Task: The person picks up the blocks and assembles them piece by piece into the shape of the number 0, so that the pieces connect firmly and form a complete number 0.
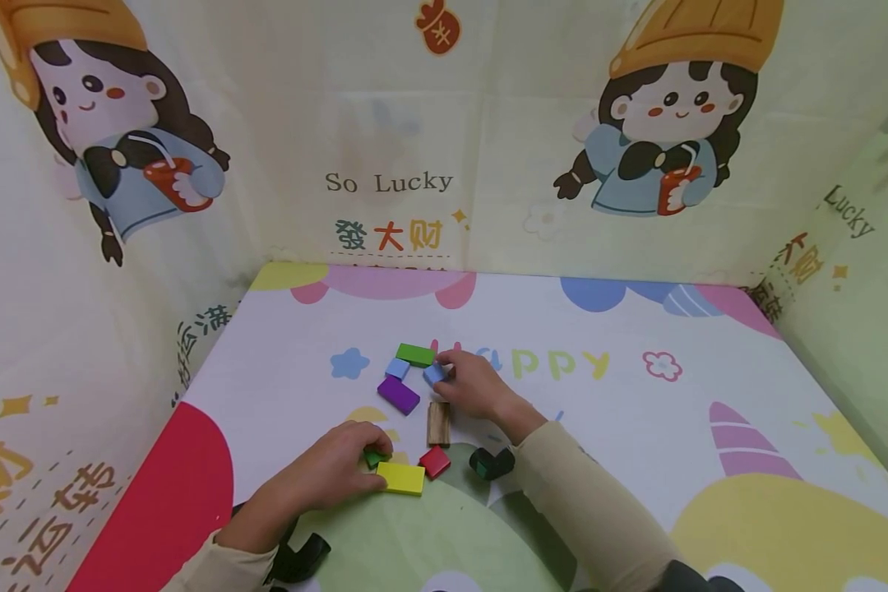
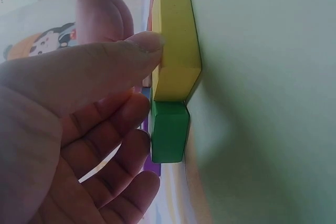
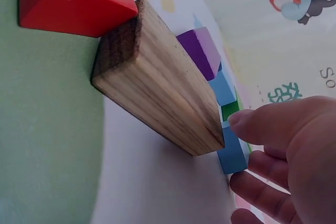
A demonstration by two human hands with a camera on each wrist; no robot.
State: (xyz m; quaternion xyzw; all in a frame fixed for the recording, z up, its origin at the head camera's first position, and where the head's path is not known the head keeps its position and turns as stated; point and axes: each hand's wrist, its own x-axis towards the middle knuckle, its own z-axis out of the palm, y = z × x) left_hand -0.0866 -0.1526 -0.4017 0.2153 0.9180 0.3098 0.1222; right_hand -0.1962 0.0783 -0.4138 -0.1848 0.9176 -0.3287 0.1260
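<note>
My left hand (image 1: pixel 336 467) reaches in from the lower left. Its thumb touches the yellow block (image 2: pixel 178 40), while its loosely bent fingers lie against the small green block (image 2: pixel 169 132) at the yellow one's end. Farther off, my right hand (image 1: pixel 477 384) pinches a light blue block (image 3: pixel 232 150) between thumb and fingers. Close to that hand are the long green block (image 1: pixel 416 355), a second light blue block (image 1: pixel 396 368) and a purple block (image 1: pixel 399 395). A wood-grain block (image 1: pixel 439 423) meets a red block (image 3: pixel 79 1) between my hands.
All the blocks lie on a printed mat (image 1: pixel 607 427). Behind it rises a cream cloth backdrop (image 1: pixel 503 164) with cartoon figures, and similar cloth hangs at both sides. Black straps with curled ends (image 1: pixel 492 464) sit at both wrists.
</note>
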